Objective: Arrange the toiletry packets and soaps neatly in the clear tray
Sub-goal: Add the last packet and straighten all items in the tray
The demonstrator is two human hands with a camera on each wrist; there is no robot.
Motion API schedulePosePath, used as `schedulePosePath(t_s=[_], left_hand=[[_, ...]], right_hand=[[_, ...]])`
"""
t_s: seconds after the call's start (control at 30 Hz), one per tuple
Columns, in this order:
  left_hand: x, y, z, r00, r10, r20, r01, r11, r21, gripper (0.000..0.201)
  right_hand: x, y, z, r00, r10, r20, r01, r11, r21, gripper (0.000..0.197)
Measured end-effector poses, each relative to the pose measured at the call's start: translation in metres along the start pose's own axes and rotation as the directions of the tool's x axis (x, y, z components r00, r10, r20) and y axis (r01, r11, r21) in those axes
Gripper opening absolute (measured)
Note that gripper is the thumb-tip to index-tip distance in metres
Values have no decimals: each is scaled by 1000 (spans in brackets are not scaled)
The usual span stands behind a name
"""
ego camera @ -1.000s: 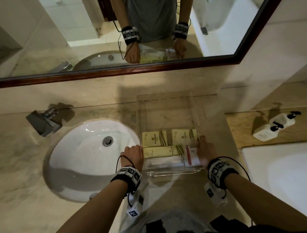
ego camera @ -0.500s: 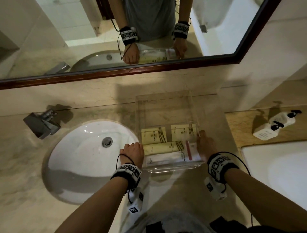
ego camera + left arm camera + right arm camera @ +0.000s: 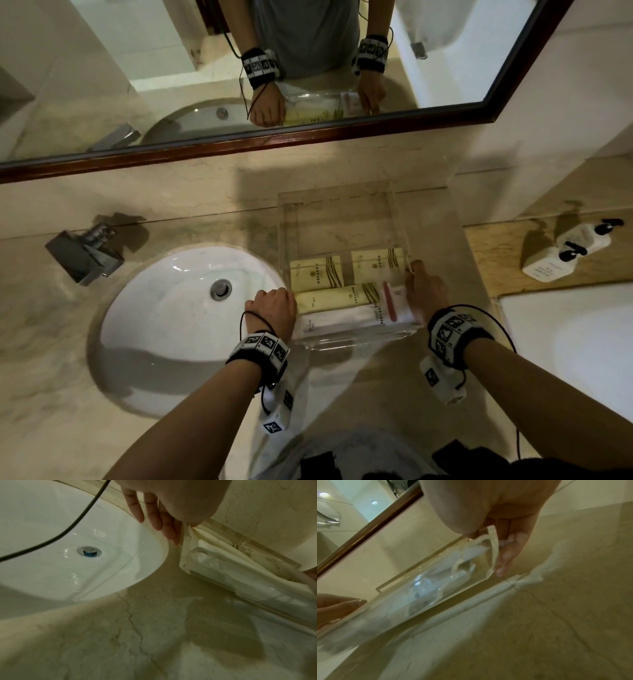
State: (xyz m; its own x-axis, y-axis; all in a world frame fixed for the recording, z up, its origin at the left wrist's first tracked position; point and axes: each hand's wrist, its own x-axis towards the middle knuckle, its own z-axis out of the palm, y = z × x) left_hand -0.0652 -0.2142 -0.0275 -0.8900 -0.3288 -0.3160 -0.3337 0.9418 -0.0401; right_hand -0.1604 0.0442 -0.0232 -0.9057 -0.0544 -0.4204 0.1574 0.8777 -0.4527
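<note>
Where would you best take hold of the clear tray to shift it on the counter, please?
Probably by the two side walls of the clear tray near its front end, one hand from each side: the left hand and right hand sit there now. The walls are thin and upright, and the packets crowd that end.

Pale yellow packets with dark wavy stripes, white packet, clear tray, white sink
</note>
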Motion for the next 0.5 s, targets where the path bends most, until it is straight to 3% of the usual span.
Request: schedulePosePath(t_s=[0.5], left_hand=[[8, -3, -7, 1000, -16, -26, 16, 1000, -24, 37]], right_hand=[[4, -1, 1, 1000, 11, 0, -11, 1000, 28, 21]])
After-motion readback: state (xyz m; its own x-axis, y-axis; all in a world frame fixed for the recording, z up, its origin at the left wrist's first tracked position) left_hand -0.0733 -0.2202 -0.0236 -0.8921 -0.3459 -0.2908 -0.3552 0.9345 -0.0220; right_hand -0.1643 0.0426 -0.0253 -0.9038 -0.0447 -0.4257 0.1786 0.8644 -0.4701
